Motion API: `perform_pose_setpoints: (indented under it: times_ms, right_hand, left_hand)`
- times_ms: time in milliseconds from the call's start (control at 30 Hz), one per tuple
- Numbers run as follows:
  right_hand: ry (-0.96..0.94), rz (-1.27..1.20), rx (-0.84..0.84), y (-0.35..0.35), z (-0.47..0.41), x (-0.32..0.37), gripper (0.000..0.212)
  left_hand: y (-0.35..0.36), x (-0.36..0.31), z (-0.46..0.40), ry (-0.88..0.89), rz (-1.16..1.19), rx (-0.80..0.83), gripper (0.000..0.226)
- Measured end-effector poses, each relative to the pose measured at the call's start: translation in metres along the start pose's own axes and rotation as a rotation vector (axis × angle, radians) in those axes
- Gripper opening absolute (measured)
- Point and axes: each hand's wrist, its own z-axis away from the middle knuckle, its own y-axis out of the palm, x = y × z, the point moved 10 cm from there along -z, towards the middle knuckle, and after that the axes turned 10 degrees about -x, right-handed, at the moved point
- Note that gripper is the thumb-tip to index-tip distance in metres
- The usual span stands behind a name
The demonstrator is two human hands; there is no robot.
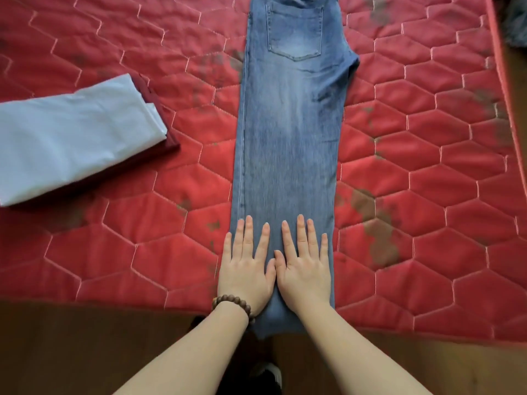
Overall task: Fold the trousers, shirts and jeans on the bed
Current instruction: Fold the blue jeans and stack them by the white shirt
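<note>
Red quilted bed lying under everything | jeans stretching lengthwise down its middle, leg ends overhanging the near edge | white garment on maroon one sitting folded at the left edge | left hand and right hand pressing flat, fingers straight, side by side on the leg near that edge | bead bracelet circling the left wrist

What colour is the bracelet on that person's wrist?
The bead bracelet on the left wrist is brown, like wood. The head view shows it plainly.
</note>
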Motion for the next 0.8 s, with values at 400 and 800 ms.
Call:
perform_pose_setpoints:
  times_ms: [400,800]
  right_hand:
    - [0.02,-0.062,0.095,-0.004,0.108,0.012,0.059]
    - [0.793,-0.507,0.024,-0.029,0.107,-0.068,0.028]
  left_hand:
    - [-0.003,-0.01,0.109,0.033,0.029,0.076,0.062]
    - [-0.011,0.02,0.075,-0.687,0.763,0.008,0.015]
